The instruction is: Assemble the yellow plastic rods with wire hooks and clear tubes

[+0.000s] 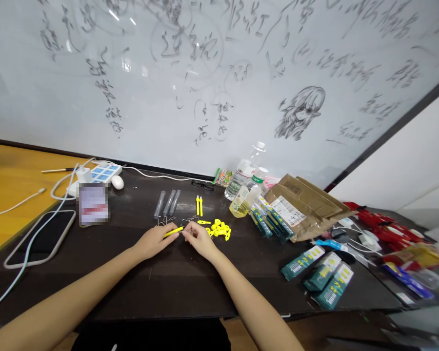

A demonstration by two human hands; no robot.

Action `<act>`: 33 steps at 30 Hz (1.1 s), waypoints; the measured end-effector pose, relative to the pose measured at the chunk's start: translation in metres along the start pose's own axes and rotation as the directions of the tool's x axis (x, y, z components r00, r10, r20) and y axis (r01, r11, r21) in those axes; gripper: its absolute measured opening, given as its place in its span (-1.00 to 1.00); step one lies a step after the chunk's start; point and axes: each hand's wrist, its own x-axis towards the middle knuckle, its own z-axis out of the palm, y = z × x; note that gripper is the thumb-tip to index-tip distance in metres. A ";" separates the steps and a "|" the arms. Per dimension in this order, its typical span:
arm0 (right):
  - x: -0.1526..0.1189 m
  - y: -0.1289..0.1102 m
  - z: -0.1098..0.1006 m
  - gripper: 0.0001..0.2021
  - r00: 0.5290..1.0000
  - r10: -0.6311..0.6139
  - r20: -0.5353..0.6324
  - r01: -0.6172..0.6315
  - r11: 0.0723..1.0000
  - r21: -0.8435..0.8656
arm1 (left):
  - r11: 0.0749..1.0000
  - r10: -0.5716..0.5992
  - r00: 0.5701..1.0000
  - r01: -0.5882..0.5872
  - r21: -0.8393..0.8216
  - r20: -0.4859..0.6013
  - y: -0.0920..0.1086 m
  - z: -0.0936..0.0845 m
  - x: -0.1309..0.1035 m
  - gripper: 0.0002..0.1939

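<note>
My left hand [156, 241] is closed round a slim yellow stick [173, 232] that points up to the right. Close to its tip, the fingers of my right hand [197, 239] are pinched together; what they hold is too small to make out. Thin metal hooks [166, 220] lie just beyond my hands. Behind them are several clear tubes [167, 204], and further right two yellow sticks [199, 206] lie side by side. A pile of small yellow parts [220, 229] sits to the right of my right hand.
Green and white boxes [302, 262] lie at the right, near bottles [237, 179] and a cardboard package [307, 200]. At the left are a phone [40, 239], cables, a power strip [104, 171] and a white mouse [117, 182]. A whiteboard [146, 112] stands behind.
</note>
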 end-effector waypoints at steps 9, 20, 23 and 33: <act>-0.001 0.000 0.000 -0.84 0.990 -0.138 -0.039 0.126 0.965 -0.230 | 0.998 -0.005 1.000 0.003 0.066 0.022 -0.003 0.004 0.002 -0.69; -0.002 0.000 0.000 -0.85 0.987 -0.161 -0.001 0.155 0.951 -0.268 | 0.989 -0.023 0.998 0.015 0.145 0.053 -0.002 0.004 0.000 -0.71; -0.003 -0.001 0.000 -0.86 0.985 -0.170 0.016 0.167 0.946 -0.279 | 0.968 -0.043 0.997 0.027 0.248 0.060 0.001 0.004 0.000 -0.71; -0.001 0.001 0.001 -0.86 0.986 -0.162 0.039 0.166 0.935 -0.314 | 0.904 -0.079 0.992 0.031 0.426 0.095 0.000 0.008 0.000 -0.78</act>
